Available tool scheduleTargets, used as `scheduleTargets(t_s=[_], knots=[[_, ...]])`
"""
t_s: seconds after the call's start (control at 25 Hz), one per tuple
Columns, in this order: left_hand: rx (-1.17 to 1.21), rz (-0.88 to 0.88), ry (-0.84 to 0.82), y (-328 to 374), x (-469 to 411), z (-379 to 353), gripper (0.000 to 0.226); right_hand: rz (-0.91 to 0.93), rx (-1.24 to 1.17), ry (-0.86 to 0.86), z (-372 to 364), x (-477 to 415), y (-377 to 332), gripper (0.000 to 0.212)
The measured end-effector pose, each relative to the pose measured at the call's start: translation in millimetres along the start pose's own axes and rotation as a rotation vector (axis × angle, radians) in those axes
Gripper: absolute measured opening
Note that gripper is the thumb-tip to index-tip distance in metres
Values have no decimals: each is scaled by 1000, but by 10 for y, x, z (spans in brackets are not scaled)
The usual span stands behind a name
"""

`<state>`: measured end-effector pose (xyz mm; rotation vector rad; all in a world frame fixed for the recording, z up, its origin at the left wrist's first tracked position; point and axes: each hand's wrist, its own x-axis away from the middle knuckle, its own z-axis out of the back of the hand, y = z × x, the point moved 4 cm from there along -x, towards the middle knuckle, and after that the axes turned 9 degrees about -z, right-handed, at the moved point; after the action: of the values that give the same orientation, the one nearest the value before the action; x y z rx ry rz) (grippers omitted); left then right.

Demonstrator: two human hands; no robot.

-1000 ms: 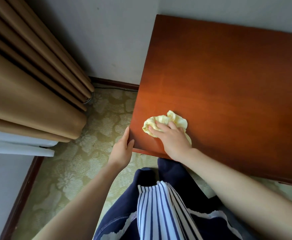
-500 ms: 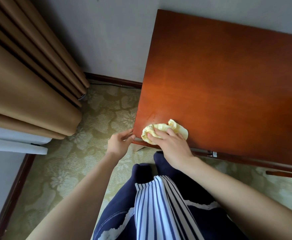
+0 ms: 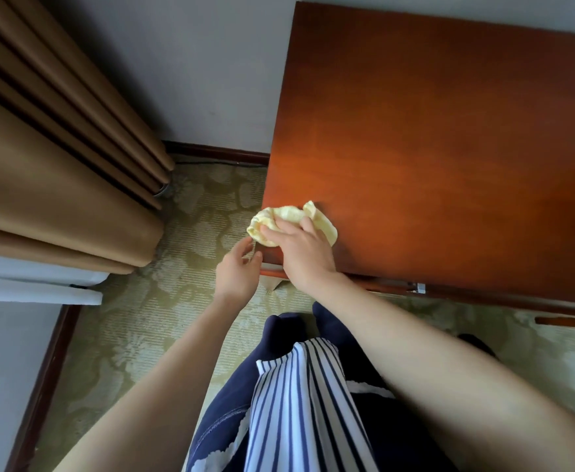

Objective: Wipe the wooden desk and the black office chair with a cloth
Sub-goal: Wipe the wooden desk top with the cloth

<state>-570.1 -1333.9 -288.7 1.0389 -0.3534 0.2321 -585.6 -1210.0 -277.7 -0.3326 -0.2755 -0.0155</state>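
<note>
The crumpled yellow cloth (image 3: 291, 216) lies on the near left corner of the wooden desk (image 3: 449, 148), its left end hanging just past the desk's side edge. The right hand (image 3: 304, 253) rests on top of it, fingers fairly straight and slightly spread, pressing the cloth onto the wood; its thumb is hidden. The left hand (image 3: 238, 274) is just below and beside that corner, loosely cupped with the fingers half curled and nothing in them; whether a fingertip touches the desk edge I cannot tell. A small metal fitting (image 3: 420, 287) shows under the desk's front edge. Below are a blue-and-white striped garment (image 3: 299, 403) and dark blue legs over the patterned carpet (image 3: 143, 318). Tan curtains (image 3: 57, 165) hang at the left, near a grey wall (image 3: 211, 63) with a dark baseboard (image 3: 217, 152).
</note>
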Motion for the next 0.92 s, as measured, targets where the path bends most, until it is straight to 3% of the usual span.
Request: scheduleTargets(t_s=[0.16, 0.28, 0.44, 0.76, 0.92], knots=[[-286, -224, -76, 267, -76, -201, 63, 12, 27, 92, 9, 357, 486, 72], [-379, -180, -115, 419, -74, -432, 91, -69, 42, 110, 113, 570, 1003, 73], [-560, -37, -140, 466, -107, -627, 117, -335, 60, 141, 369, 742, 1860, 66], [-550, 26, -117, 467, -171, -712, 120, -742, -203, 261, 783, 26, 2535, 52], [-573, 57, -76, 507, -195, -674, 119, -652, -243, 177, 807, -396, 2275, 57]])
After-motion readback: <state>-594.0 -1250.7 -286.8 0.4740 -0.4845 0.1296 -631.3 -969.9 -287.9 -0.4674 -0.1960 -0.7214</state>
